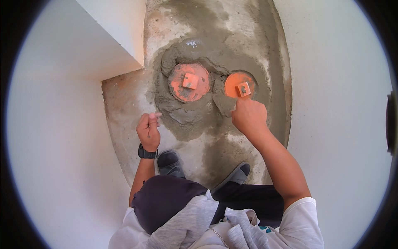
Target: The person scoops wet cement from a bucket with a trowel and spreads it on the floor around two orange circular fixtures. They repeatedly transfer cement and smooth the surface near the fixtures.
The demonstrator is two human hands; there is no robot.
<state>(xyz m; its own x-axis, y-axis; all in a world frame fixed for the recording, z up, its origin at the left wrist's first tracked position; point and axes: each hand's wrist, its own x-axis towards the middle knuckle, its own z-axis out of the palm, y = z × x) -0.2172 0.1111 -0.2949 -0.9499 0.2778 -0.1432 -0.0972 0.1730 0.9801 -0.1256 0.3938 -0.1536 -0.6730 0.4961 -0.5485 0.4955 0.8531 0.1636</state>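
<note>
Head view, the only one supplied: two round, square-knobbed orange plugs, the left plug (189,82) and the right plug (239,86), sit side by side in wet grey mortar (182,112) on the floor (168,139), between pale walls (336,91). The right hand (250,115) is closed in a fist at the near edge of the right plug; contact with the plug cannot be confirmed. A flat grey shape (224,103) just left of this fist may be a mortar-coated trowel blade, but the grip itself is hidden. The left hand (149,128), wearing a black watch (147,152) at the wrist, is held near the left plug, fingers partly curled; whether it holds anything cannot be told. Progress, as judged: mortar is laid around both plugs, so placement appears largely done. Outstanding: the bed remains ridged and uneven, notably between the plugs and below the left one, and smoothing appears incomplete. Smears on both plugs, heavier on the left, are not yet cleaned off.
</note>
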